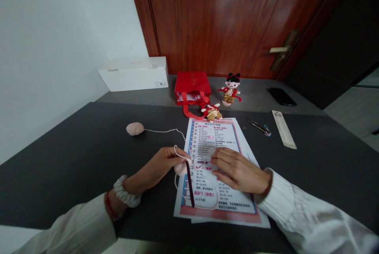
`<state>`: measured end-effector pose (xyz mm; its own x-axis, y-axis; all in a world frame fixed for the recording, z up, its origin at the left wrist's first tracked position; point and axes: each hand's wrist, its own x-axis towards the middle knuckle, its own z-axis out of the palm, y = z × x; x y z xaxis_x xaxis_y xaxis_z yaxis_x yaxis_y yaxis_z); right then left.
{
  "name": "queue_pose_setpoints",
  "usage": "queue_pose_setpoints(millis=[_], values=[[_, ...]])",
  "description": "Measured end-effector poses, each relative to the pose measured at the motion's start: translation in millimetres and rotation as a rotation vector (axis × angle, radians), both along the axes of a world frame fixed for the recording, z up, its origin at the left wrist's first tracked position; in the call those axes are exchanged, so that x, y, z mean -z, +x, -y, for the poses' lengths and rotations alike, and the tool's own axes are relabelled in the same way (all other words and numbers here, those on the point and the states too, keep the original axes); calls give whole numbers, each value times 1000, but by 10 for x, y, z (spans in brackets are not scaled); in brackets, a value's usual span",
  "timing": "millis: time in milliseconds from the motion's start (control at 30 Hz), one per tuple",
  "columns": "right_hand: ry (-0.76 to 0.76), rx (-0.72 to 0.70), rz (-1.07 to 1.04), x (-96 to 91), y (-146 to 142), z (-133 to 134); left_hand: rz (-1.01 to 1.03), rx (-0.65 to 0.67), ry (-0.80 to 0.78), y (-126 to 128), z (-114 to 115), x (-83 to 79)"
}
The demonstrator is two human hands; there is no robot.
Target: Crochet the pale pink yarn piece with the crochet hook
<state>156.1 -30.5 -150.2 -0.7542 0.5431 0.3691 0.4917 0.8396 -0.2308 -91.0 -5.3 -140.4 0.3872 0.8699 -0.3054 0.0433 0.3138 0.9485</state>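
My left hand (161, 165) is closed in a pinch on a small pink crochet piece (179, 168) and a dark crochet hook (190, 183) that points down over the paper. Pale yarn (166, 130) loops over its fingers and runs back to a pink yarn ball (135, 128). My right hand (238, 170) lies flat and open on a printed instruction sheet (217, 167), fingers stretched toward the left over the text. Both wrists wear white sleeves; the left also has a white scrunchie and a red band.
The dark table (74, 155) also carries a red gift bag (192, 88), a standing doll (230, 88), a smaller lying doll (212, 112), small tools (259, 127), a long paper packet (283, 128), a black phone (281, 96) and a white box (134, 73). A wooden door stands behind.
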Motion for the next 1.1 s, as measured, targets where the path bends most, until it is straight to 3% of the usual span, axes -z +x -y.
queue_pose_setpoints(millis=[267, 367, 533, 800, 1100], values=[[152, 7, 91, -351, -225, 527, -123, -8, 287, 240, 345, -184], [248, 21, 86, -383, -258, 692, -148, -8, 408, 332, 545, -264], [349, 95, -108, -365, -252, 932, -78, -39, 423, 436, 845, -303], [209, 215, -415, -328, -284, 1268, -73, -173, 469, 561, 1225, -425], [108, 213, -777, -397, -273, 1475, 106, -145, 381, 661, 1427, -629]])
